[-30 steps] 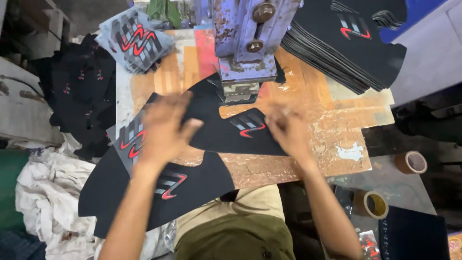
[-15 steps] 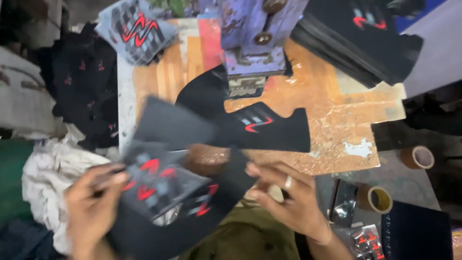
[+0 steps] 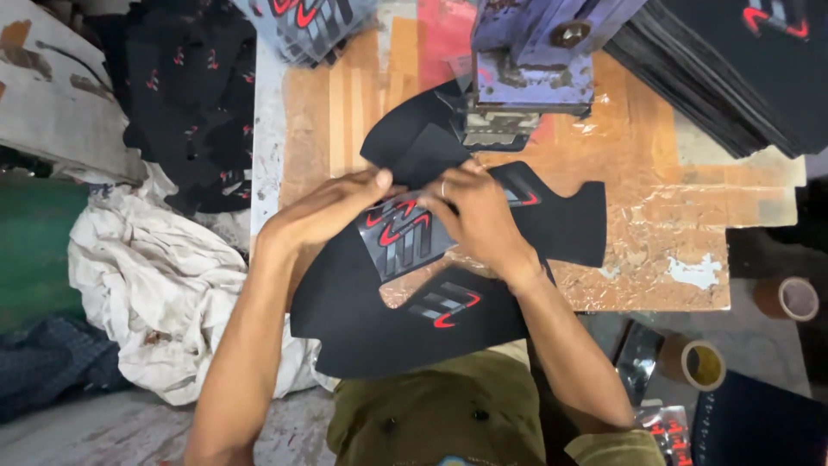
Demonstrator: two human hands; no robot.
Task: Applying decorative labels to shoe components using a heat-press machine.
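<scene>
Both hands meet at centre frame over the wooden table (image 3: 345, 112). The left hand (image 3: 332, 207) comes in from lower left, fingers curled together, thumb tip at the upper edge of a small grey transfer sheet (image 3: 405, 235) printed with red and grey stripes. The right hand (image 3: 479, 211), ring on one finger, lies over the sheet's right side, fingers closed down on it; the sheet shows between and just below the two hands. Whether either hand pinches the sheet or only presses it flat, cannot tell.

The sheet lies on a black fabric piece (image 3: 362, 319) that spreads from centre toward lower centre, hanging over the table's near edge. A second striped print (image 3: 447, 306) sits on this piece, just below the right wrist.

A blue-purple press (image 3: 535, 60) stands at upper centre, just above the hands. A stack of black pieces (image 3: 733, 78) fills upper right. More sheets (image 3: 310, 22) lie at the top edge, left of the press. White cloth (image 3: 164, 293) is heaped at left. Two tape rolls (image 3: 699, 362) sit at lower right.
</scene>
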